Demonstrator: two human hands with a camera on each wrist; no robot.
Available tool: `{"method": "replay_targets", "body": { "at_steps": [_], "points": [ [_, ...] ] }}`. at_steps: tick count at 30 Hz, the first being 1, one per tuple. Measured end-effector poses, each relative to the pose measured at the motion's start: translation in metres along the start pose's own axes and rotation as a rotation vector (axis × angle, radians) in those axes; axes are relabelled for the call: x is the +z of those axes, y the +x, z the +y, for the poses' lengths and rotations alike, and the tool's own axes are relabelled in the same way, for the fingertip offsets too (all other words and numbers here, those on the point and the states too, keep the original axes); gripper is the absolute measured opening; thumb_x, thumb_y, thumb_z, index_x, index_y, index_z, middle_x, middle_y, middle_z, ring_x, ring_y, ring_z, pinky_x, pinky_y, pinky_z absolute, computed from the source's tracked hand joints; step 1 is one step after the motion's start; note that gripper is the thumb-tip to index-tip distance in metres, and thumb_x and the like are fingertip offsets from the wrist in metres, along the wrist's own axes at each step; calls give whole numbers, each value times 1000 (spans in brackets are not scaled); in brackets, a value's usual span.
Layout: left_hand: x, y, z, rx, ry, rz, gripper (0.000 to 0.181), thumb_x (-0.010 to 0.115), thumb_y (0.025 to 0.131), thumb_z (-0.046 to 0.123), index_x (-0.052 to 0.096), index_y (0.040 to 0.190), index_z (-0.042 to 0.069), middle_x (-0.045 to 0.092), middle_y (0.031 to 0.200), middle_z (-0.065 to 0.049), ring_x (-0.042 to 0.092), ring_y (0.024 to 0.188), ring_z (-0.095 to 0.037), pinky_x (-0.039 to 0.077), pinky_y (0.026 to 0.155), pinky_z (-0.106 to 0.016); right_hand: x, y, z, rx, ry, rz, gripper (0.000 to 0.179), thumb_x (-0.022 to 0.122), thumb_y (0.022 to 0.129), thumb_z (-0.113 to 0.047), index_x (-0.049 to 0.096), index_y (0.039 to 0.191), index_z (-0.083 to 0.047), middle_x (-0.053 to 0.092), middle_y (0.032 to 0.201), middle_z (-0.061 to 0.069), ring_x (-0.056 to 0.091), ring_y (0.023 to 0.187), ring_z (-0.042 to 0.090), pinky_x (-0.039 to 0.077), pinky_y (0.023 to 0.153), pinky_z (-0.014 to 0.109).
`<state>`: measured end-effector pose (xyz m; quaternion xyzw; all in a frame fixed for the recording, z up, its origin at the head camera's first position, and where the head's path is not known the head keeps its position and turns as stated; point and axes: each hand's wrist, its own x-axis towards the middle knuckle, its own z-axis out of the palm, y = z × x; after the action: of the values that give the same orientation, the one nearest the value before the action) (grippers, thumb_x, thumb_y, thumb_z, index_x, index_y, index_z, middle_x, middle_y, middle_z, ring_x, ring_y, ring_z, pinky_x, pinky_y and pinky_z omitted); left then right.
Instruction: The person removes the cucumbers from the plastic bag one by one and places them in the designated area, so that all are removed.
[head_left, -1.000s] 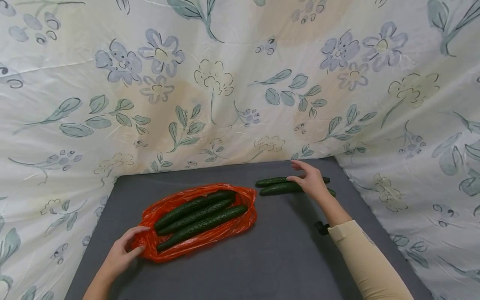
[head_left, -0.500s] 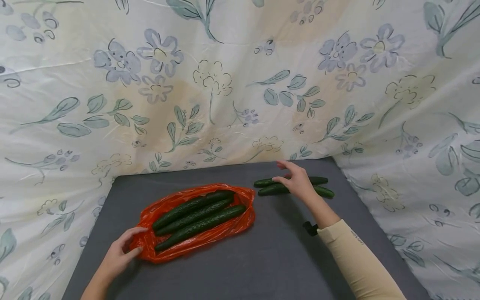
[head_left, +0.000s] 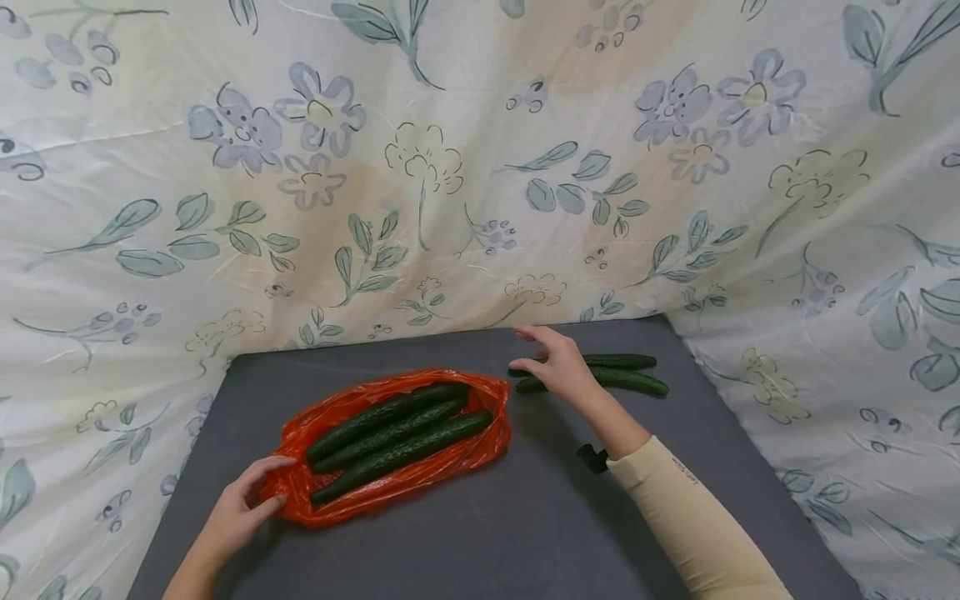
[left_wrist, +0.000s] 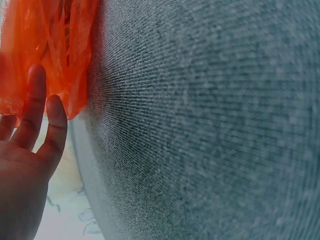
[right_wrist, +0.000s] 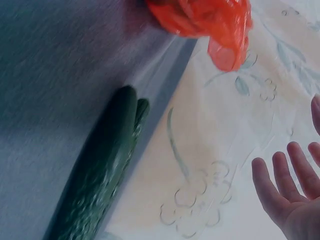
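An orange plastic bag (head_left: 480, 446) lies with its top side spread wide, and three long dark green cucumbers (head_left: 405, 455) rest in it side by side. My left hand (head_left: 234, 515) is at the bag's near-left end, fingers and thumb loosely apart against the crumpled plastic; the left wrist view shows these fingers (left_wrist: 35, 95) nearly straight. Two more cucumbers (head_left: 630, 381) lie beside each other on the table, right of the bag. Over their left ends hovers my right hand (head_left: 558, 367), thumb and fingers spread, with nothing in it.
The grey table (head_left: 510, 533) reaches back to a hanging floral cloth (head_left: 465, 183), which also runs along both sides. A black strap mount (head_left: 592, 458) sticks out from the right wrist beside the beige sleeve (head_left: 697, 517).
My right hand has moved left above the two loose cucumbers, toward the bag, uncovering more of their right ends. The left hand and the bag have stayed in place.
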<state>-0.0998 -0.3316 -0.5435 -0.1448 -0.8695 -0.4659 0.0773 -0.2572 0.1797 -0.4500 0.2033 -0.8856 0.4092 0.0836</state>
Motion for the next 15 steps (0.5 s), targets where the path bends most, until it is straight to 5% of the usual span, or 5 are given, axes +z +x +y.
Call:
{"method": "replay_targets", "body": {
  "at_steps": [7,15],
  "points": [
    [2,0,-2,18,-17,-6,43,69,89,-7,60,130,-3,59,130,7,49,118,15,46,85,-7,16,2,-12,-27,42,-35,53,78,88,-21,61,138,-16,62,137,5,60,123,23,57,89,39],
    [2,-1,-2,1,-1,-1,42,70,89,-5,60,130,-2,59,131,3,47,118,16,46,85,-6,35,5,-28,-82,81,-87,52,78,88,-19,62,137,-15,63,135,6,63,119,23,58,88,38]
  ]
}}
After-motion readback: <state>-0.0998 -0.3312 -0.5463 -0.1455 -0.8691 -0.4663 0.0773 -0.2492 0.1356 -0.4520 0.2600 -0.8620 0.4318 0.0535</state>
